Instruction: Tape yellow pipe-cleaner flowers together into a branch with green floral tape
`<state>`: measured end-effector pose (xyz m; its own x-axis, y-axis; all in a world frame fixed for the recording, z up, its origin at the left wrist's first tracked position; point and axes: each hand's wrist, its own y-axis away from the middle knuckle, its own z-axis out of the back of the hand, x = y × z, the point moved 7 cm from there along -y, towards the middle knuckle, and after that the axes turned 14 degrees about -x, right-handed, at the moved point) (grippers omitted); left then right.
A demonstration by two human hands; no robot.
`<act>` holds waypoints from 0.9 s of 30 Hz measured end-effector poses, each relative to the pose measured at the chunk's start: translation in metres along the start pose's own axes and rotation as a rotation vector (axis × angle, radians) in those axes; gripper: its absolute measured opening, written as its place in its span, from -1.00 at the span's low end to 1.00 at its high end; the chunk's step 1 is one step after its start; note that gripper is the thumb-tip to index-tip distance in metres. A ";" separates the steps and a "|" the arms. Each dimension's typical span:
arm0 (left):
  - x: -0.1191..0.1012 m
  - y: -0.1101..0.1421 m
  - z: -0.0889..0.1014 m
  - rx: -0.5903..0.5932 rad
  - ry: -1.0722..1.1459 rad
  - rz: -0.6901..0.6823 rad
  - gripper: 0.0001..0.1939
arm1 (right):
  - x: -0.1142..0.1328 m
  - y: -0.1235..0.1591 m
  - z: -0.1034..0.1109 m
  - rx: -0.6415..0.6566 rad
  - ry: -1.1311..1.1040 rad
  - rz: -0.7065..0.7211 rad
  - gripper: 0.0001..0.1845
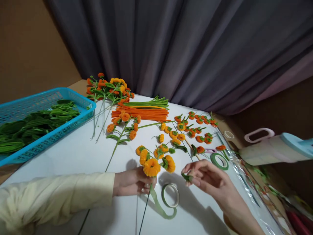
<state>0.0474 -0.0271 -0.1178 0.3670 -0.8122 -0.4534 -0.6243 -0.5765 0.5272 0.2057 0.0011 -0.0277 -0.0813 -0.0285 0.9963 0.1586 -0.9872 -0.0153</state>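
Note:
My left hand (135,182) is closed round the stem of a yellow pipe-cleaner flower spray (152,167), whose blooms stand above the fingers. From below that hand a strip of green floral tape runs down and curls to its roll (170,195), which stands on the white table between my hands. My right hand (210,181) pinches a small green pipe-cleaner leaf (187,177) between thumb and fingers, to the right of the blooms and apart from them. Loose yellow flower heads (173,134) lie just beyond my hands.
A blue basket (91,106) of green leaves stands left. Orange pipe cleaners (141,113) and green ones (156,102) lie at the back, beside finished flower stems (107,88). Orange flower heads (200,139), another tape roll (220,161) and a lidded cup (269,151) are at right.

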 end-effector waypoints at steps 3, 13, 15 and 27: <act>0.002 -0.002 0.006 -0.060 -0.008 -0.007 -0.63 | -0.015 0.032 0.003 -0.035 -0.063 -0.029 -0.91; 0.001 -0.006 0.004 -0.094 -0.014 -0.051 -0.64 | 0.005 0.029 -0.034 -0.033 0.036 0.186 -0.89; 0.000 -0.006 0.003 -0.086 -0.013 -0.063 -0.64 | 0.013 0.025 -0.041 -0.032 0.141 0.275 -0.87; 0.000 -0.006 0.008 -0.102 0.106 -0.043 -0.69 | 0.011 0.038 -0.069 -0.004 0.611 0.913 -0.51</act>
<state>0.0458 -0.0234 -0.1265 0.4661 -0.7882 -0.4019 -0.5349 -0.6129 0.5815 0.1432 -0.0477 -0.0229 -0.4089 -0.8203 0.4000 0.4037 -0.5557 -0.7268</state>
